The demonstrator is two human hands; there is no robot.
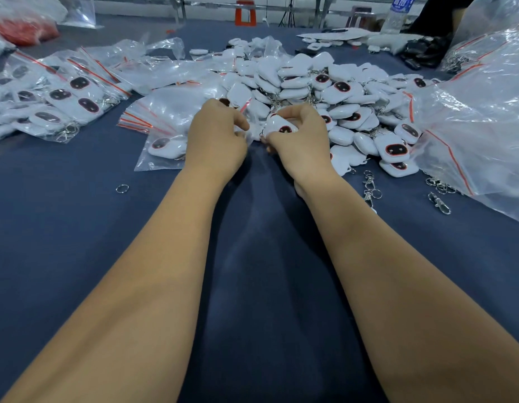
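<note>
The dark blue surface (78,228) serves as a packing bench, and its zones fit the order of the work. A large clear sack (485,117) slumps at the right edge, probably the bulk supply. Beside it spreads the heap of white charms (339,91), close enough for the right hand to pick from without stretching. Far left lie the filled bags (63,97), kept well apart from the heap so that done and undone do not mix. A stack of empty red-striped bags (165,112) sits just beyond the left hand, within easy reach, and one freshly packed bag (165,148) lies just beside that hand.

The left hand (216,138) has its fingers curled and seems to pinch the mouth of a small clear bag (253,134), though the film is blurred. The right hand (303,144) grasps one white charm (281,126) face up between thumb and fingers, raised above the surface and touching the bag's opening, most likely to slide it in.

Loose clasps (371,187) and a split ring (122,188) lie scattered nearby.
</note>
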